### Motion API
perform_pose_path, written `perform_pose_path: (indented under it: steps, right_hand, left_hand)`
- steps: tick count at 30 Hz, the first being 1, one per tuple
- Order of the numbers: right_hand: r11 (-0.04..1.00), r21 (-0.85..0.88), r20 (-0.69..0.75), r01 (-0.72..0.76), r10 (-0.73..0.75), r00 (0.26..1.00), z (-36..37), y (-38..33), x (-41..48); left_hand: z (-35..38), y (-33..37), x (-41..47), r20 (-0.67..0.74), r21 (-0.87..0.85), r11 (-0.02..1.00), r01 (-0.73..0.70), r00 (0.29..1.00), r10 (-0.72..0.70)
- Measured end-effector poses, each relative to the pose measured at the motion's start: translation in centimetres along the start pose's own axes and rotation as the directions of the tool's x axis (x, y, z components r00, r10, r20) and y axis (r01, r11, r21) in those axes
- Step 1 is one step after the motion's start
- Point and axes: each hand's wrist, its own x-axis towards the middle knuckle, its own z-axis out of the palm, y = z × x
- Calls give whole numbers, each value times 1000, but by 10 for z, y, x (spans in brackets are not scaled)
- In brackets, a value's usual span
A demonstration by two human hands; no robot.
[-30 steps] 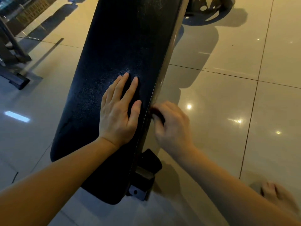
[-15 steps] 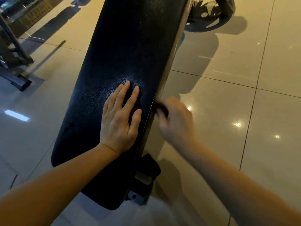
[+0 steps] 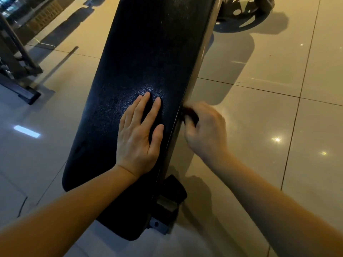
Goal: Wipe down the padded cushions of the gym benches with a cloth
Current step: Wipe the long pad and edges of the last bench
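Bench cushion (image 3: pixel 148 52) | left hand (image 3: pixel 137 141) flat on top, fingers (image 3: pixel 143 106) straight | right hand (image 3: pixel 206 134) clutches dark cloth (image 3: pixel 191 115) at side edge

Looking down along a long black cushion (image 3: pixel 148 52) above glossy floor tiles (image 3: pixel 259 127). Pressing the left hand (image 3: pixel 138 138) flat on the pebbled top, fingers straight. Gripping a dark cloth (image 3: pixel 191 115) in the right hand (image 3: pixel 206 130), against the cushion's right edge; blurred there. Under the near end, a metal bracket (image 3: pixel 167 204); top right, a wheel (image 3: pixel 245 13); far left, a dark machine frame (image 3: pixel 16 71).
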Motion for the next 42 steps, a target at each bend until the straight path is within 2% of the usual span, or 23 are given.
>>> perform_pose_path:
  steps: [3,5,7,9,11,13,16,19,21,23,25,27,31,33,35,37,39,40,42]
  right_hand:
    - [996,-30,-88,-86,83,993,-3,17,46]
    - [995,3,-109,-100,99,989,2,8,26]
    - [996,83,-55,-39,43,998,5,-11,-22]
    - [984,176,78,-12,-1,997,4,-28,-71]
    - [980,200,123,1,-26,992,2,-28,-80]
    - [987,160,51,-23,15,999,1,-21,-47]
    - [988,71,-137,-136,145,980,0,3,32]
    - [981,99,-167,-166,181,969,2,6,41]
    - [983,151,-100,-108,124,987,6,-10,-7]
    - [968,242,66,-69,54,996,9,-23,-69]
    - [964,259,213,-64,8,977,8,-33,-113]
    - [967,248,229,-65,7,973,8,-31,-115]
    - [957,201,10,-211,213,977,8,-7,-29]
    - [952,203,-56,-227,243,968,9,-4,-15]
    - [917,297,6,-266,277,961,12,-22,-48]
    - [827,418,199,-376,321,926,10,-43,-95]
    - [747,455,307,-485,380,873,8,-47,-104]
    - [734,461,290,-499,407,866,8,-42,-90]
    - [738,468,167,-486,466,869,4,-29,-44]
  left_hand:
    - [-1,1,-1,-1,2,1000,3,1000,-3]
    - [-1,0,0,-6,-2,1000,1,1000,-1]
    - [0,0,0,-10,-4,1000,-1,1000,1]
    - [1,0,1,-7,-2,1000,2,1000,-2]
    - [2,-1,1,-2,3,1000,3,1000,-3]
    - [1,-1,0,-2,10,1000,-5,1000,5]
    - [0,0,-1,4,20,1000,-6,1000,6]
    - [-1,1,-1,9,19,1000,-5,1000,5]
    - [-1,0,0,8,21,1000,-1,1000,1]
    - [0,0,1,4,27,1000,-2,1000,2]
    - [1,0,1,4,30,1000,1,1000,-1]
    - [1,1,0,7,29,1000,1,1000,-1]
    - [-1,2,-1,11,29,1000,2,1000,-3]
    - [-1,1,-2,12,38,999,2,1000,-3]
    - [-2,0,-2,15,34,999,4,1000,-4]
    - [-1,0,0,7,36,999,6,1000,-7]
    - [0,-1,1,6,38,999,5,1000,-6]
    - [0,0,1,5,36,999,10,1000,-10]
    - [0,0,0,9,37,999,10,1000,-10]
